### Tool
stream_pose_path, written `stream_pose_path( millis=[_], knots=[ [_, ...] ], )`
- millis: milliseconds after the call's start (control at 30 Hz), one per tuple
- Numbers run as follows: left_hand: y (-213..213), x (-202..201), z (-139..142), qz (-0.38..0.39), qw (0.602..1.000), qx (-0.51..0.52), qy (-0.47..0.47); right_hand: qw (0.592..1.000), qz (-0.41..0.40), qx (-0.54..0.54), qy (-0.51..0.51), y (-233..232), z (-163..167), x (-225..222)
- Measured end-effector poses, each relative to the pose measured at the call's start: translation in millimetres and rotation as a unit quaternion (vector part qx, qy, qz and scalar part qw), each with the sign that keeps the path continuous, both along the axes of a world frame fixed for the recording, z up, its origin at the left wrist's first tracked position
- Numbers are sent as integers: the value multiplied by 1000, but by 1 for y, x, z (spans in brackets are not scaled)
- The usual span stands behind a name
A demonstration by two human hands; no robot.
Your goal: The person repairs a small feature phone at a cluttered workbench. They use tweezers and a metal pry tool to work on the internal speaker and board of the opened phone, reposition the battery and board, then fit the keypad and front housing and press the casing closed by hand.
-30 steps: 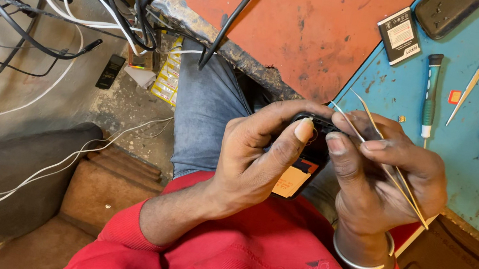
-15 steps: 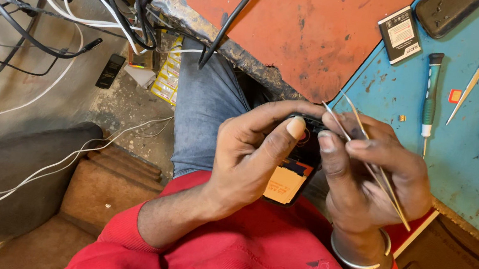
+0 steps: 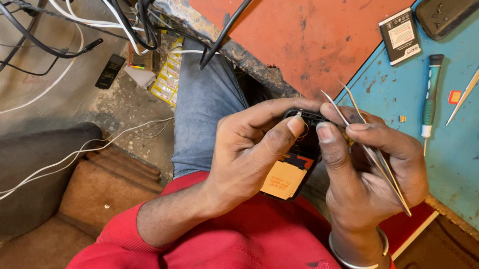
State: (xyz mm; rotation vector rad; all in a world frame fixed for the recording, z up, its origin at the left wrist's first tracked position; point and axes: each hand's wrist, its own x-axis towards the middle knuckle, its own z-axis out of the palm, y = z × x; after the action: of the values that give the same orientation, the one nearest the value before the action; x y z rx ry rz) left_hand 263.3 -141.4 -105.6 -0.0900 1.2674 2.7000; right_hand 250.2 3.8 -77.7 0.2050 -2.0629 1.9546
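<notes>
**Both hands closing on an opened black phone above the lap**

The person is sitting at the bench edge, holding a small black mobile phone with its back cover off [image 3: 294, 162] between both hands, over a blue-jeaned knee and a red shirt. The phone's long axis is running roughly away from the body, upper end toward the bench, an orange-tan label showing at the near end.

The left hand [image 3: 249, 155] is wrapping the phone's left edge, fingers curled over the top, thumb pressing down near the upper end. The right hand [image 3: 369, 168] is cradling the right edge, its thumb meeting the left thumb at that same spot. It is also pinching a pair of thin silver metal tweezers [image 3: 368, 150] against the palm, the tips sticking out past the phone's far end and the rear end trailing toward the wrist, which is wearing a silver bangle. Both hands are equally near; the phone is lying directly between them.

On the blue bench mat [image 3: 459, 163] a black-and-green screwdriver [image 3: 430, 94] and a flat grey phone battery [image 3: 401, 35] are lying well apart from the hands
</notes>
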Motion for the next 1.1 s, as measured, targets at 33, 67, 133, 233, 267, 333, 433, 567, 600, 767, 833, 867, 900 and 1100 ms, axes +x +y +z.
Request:
stream_pose_path(
  millis=[33, 67, 133, 233, 267, 333, 433, 567, 600, 767, 833, 867, 900, 1100],
  knots=[
    [-3, 2, 2, -1, 1000, 2, 0, 1000, 1, 1, 0, -2, 2, 2],
    [-6, 5, 5, -2, 1000, 5, 0, 1000, 2, 5, 0, -4, 4, 4],
    [-8, 7, 8, 9, 1000, -9, 6, 1000, 4, 15, 1, -8, 6, 7],
    [-13, 11, 10, 20, 999, -35, 5, 1000, 5, 26, 3, -14, 8, 12],
    [-15, 10, 10, 23, 999, -45, 6, 1000, 5, 26, 3, -15, 7, 11],
    [-17, 10, 9, 16, 999, -27, 5, 1000, 6, 25, -1, -16, 5, 11],
    [-18, 7, 5, 9, 1000, -5, 11, 1000, 3, 17, -17, -16, 1, 12],
    [-19, 5, -3, 10, 999, -33, 10, 999, -4, 21, -33, -13, -6, 12],
    [-18, 4, -5, 10, 999, -37, 16, 999, -6, 23, -35, -12, -8, 11],
    [-16, 3, -11, 6, 999, -40, 13, 1000, 1, 8, -31, -10, -14, 10],
    [-16, 2, -12, 8, 1000, -22, 15, 1000, 1, 6, -27, -13, -14, 9],
    [-16, 1, -12, 8, 1000, -13, 14, 1000, 0, 9, -26, -15, -14, 9],
    [-18, 1, -13, 8, 1000, -16, 12, 1000, 0, 13, -25, -17, -13, 8],
    [-38, -7, -20, 8, 999, -33, 15, 999, -12, 19, -25, -38, -18, -1]
  ],
)
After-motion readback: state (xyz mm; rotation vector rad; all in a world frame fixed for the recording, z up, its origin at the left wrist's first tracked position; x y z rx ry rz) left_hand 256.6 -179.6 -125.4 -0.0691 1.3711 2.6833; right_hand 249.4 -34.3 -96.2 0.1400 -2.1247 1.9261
